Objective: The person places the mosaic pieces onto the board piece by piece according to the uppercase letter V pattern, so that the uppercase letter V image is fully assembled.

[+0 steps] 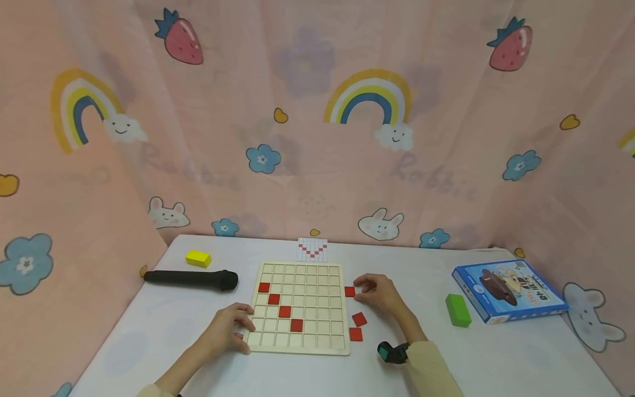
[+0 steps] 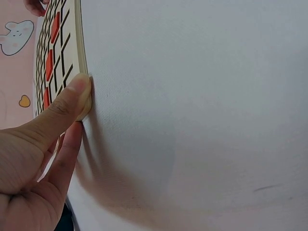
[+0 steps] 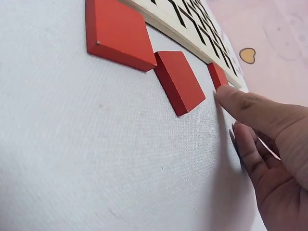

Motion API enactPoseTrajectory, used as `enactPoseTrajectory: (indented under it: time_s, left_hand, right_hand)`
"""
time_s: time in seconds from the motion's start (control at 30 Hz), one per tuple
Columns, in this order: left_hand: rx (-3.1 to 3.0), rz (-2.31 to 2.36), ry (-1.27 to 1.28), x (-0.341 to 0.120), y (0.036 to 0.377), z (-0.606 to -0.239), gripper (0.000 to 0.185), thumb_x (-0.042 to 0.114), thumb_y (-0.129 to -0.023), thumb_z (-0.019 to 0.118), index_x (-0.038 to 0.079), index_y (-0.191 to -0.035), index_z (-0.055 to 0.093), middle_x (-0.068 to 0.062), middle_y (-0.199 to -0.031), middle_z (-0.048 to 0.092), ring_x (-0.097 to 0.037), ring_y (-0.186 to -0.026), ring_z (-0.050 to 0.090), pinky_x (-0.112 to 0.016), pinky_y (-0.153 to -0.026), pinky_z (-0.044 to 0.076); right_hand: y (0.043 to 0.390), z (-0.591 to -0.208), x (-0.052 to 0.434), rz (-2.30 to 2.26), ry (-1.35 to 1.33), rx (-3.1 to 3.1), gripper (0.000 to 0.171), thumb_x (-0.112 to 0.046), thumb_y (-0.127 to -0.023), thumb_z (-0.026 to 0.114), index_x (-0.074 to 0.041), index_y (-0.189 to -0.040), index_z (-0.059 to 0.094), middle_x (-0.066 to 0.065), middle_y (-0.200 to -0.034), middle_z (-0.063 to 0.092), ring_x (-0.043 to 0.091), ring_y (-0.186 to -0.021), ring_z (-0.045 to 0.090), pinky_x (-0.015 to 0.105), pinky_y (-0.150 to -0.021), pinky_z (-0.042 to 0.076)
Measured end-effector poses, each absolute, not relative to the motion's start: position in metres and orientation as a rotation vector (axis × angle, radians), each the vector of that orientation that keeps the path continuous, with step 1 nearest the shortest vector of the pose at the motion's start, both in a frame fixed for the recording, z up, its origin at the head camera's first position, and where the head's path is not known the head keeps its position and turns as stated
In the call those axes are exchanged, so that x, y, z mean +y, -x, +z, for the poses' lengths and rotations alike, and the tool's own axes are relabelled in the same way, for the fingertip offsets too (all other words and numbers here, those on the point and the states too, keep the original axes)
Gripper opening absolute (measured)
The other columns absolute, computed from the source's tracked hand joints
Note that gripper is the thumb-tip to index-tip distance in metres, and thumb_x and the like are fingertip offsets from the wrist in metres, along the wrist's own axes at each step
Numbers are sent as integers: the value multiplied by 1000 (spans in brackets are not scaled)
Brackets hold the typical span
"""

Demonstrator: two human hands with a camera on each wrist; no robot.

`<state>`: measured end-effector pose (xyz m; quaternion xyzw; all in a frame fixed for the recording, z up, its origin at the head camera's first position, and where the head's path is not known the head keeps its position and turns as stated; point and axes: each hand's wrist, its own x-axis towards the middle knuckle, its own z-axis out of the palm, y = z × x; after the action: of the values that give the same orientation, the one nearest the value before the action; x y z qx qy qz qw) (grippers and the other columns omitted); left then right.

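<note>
A pale wooden grid board (image 1: 319, 309) lies on the table with several red square tiles in a descending diagonal, such as the lowest red tile (image 1: 296, 325). My left hand (image 1: 225, 330) holds the board's near left corner, thumb at the corner and fingers along the left edge. Right of the board, my right hand (image 1: 379, 292) has thumb and index finger at a red tile (image 1: 349, 291) lying beside the board's edge; the right wrist view shows the thumb (image 3: 228, 96) against it. Two more red tiles, one tilted (image 3: 180, 82) and one nearer (image 3: 120, 36), lie loose on the cloth.
A pattern card (image 1: 312, 250) with a red V lies behind the board. To the left are a black microphone (image 1: 190, 279) and a yellow block (image 1: 198, 258). A green block (image 1: 458, 310) and a blue box (image 1: 511, 289) are at the right. A patterned curtain (image 1: 317, 187) hangs behind.
</note>
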<state>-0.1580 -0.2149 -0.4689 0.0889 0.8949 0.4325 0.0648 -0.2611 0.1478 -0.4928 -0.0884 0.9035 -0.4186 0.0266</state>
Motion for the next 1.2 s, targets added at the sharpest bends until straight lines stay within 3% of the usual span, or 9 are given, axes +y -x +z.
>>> enactPoseTrajectory:
  time_s: [0.2, 0.33, 0.5, 0.63, 0.83, 1.2]
  left_hand:
    - [2711, 1284, -233, -214, 159, -470, 38, -8, -47, 88, 4, -76, 67, -12, -115, 58, -33, -104, 57, -25, -68, 55]
    - [2713, 1270, -224, -213, 160, -470, 37, -8, -47, 88, 4, -76, 68, -11, -115, 58, -32, -104, 57, -24, -68, 54]
    - [2720, 1274, -230, -214, 160, -470, 38, -8, -46, 88, 3, -76, 68, -12, -114, 58, -33, -103, 57, -25, -67, 54]
    - [2723, 1277, -217, -215, 159, -470, 38, -9, -46, 88, 3, -75, 68, -12, -114, 59, -34, -105, 57, -25, -67, 55]
    - [2720, 1288, -194, -218, 156, -471, 38, -10, -45, 87, 2, -75, 67, -13, -114, 58, -35, -105, 57, -26, -67, 55]
    - [2694, 1319, -284, -218, 157, -473, 37, -7, -48, 87, 2, -78, 68, -16, -116, 57, -36, -104, 58, -25, -69, 55]
  right_hand:
    - [261, -496, 148, -1342, 309, 2758, 20, -2, -78, 75, -6, -97, 71, 3, -85, 64, 16, -74, 52, 24, -68, 49]
    - [258, -497, 150, -1406, 270, 2747, 20, -2, -79, 75, -4, -99, 70, 4, -91, 67, 16, -76, 58, 27, -74, 52]
    - [243, -489, 148, -1508, 163, 2704, 23, -1, -81, 73, -3, -103, 69, 6, -98, 68, 18, -84, 64, 33, -83, 54]
    - [225, -480, 138, -1586, 149, 2656, 24, 0, -80, 73, -2, -103, 68, 8, -98, 68, 19, -83, 65, 32, -80, 55]
    - [204, -479, 112, -1624, 319, 2584, 22, 0, -78, 75, -1, -99, 67, 8, -94, 68, 18, -77, 65, 25, -66, 55]
    - [202, -486, 82, -1555, 650, 2671, 21, 5, -75, 76, 5, -93, 66, 13, -88, 68, 19, -74, 65, 18, -65, 53]
